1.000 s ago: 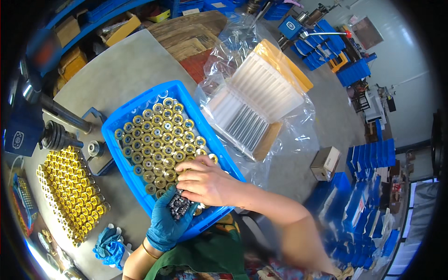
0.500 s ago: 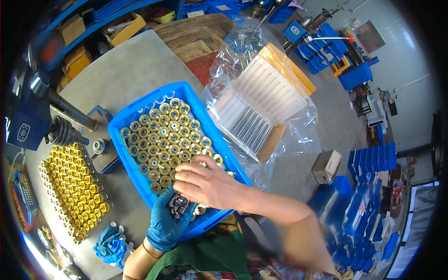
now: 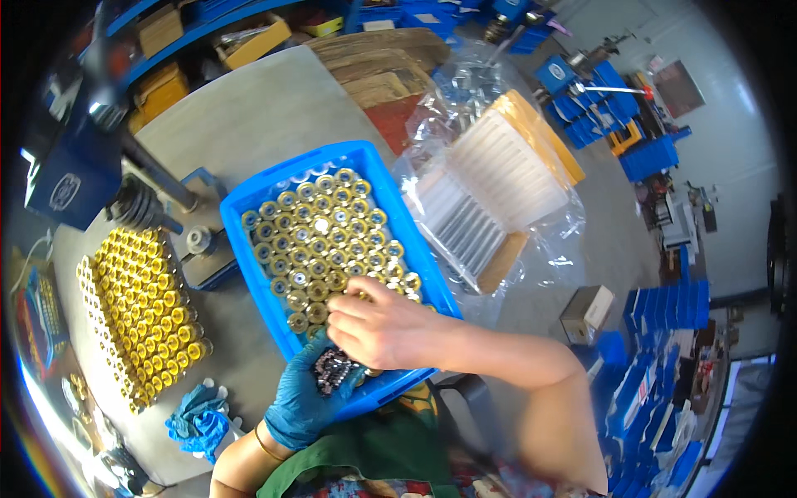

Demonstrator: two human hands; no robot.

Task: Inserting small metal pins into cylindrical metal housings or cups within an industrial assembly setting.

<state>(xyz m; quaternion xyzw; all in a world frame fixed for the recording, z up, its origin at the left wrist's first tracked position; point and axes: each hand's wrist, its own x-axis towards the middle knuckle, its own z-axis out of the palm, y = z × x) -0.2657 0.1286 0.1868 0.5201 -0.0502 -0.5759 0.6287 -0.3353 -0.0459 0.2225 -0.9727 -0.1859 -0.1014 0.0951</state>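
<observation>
Filling brass parts in the blue plastic tray (image 3: 249, 217) at the grey workbench's (image 3: 241, 124) near edge.
Bare right hand (image 3: 378, 328), fingers curled, pinches something too small to identify over the round brass fittings (image 3: 328, 241); blue-gloved left hand (image 3: 303, 402) cups small dark metal pieces (image 3: 334, 371). Judged mid-insertion; next needs precise placement.

Single view: head-worn fisheye camera, left of a pair, looking steeply down from above the person's chest onto the bench (image 3: 249, 124). Forearms enter from the lower edge. Close range: blue tray (image 3: 398, 199) fills centre frame. Straight edges bow toward the dark circular rim. No second view shares the scene.
</observation>
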